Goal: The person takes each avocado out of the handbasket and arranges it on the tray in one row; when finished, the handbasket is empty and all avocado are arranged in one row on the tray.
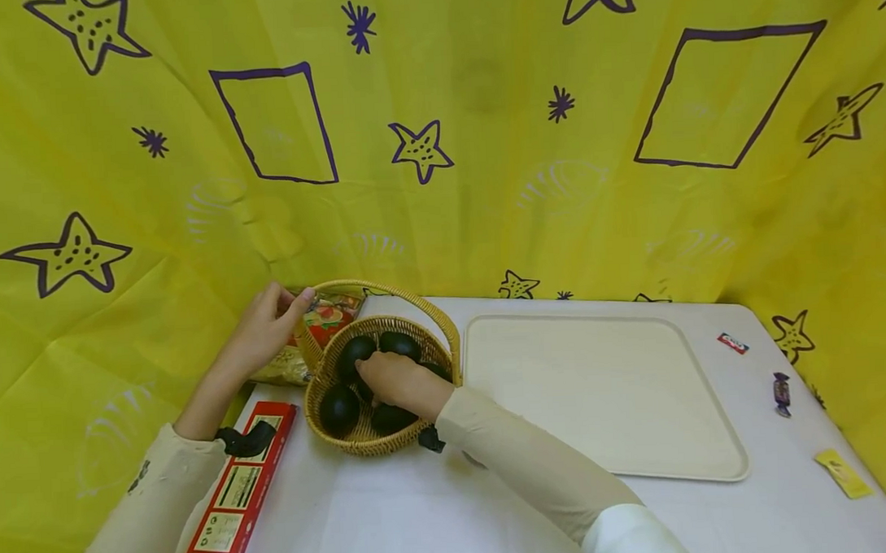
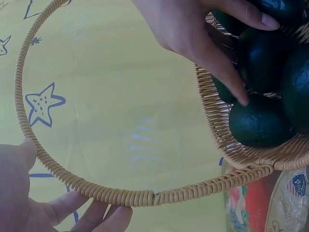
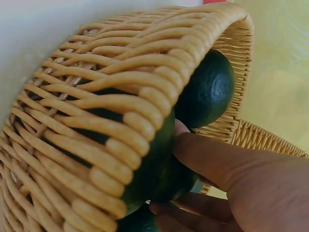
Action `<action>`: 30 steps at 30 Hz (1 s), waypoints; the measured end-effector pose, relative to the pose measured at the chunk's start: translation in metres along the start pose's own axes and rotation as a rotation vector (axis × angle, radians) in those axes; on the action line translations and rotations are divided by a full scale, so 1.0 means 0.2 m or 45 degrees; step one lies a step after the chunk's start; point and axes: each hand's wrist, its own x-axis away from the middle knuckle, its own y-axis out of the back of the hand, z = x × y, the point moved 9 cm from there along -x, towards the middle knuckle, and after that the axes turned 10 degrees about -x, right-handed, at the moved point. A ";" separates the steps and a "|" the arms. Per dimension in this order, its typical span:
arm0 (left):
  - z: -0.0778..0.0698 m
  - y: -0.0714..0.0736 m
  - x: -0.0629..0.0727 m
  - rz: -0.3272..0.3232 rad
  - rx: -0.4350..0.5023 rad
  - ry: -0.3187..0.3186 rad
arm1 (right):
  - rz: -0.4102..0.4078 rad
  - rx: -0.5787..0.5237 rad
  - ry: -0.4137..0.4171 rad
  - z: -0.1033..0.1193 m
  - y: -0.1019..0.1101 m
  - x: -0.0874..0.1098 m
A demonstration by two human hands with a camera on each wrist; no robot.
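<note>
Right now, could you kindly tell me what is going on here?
Someone is handling a wicker basket of dark green fruit. The left grip holds the basket's handle, while the right grip is down inside, its fingers around one fruit. All the fruit in view sits in the basket, and a cream tray lies just to its right.

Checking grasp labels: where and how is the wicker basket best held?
Probably the crown of the arched handle, from above: this slim loop rises over the dark green fruits, and gripping it midway should help keep the wicker basket level.
</note>
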 end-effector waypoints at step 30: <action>0.00 0.00 0.00 -0.015 -0.012 -0.016 | -0.035 -0.450 0.146 -0.05 0.11 0.16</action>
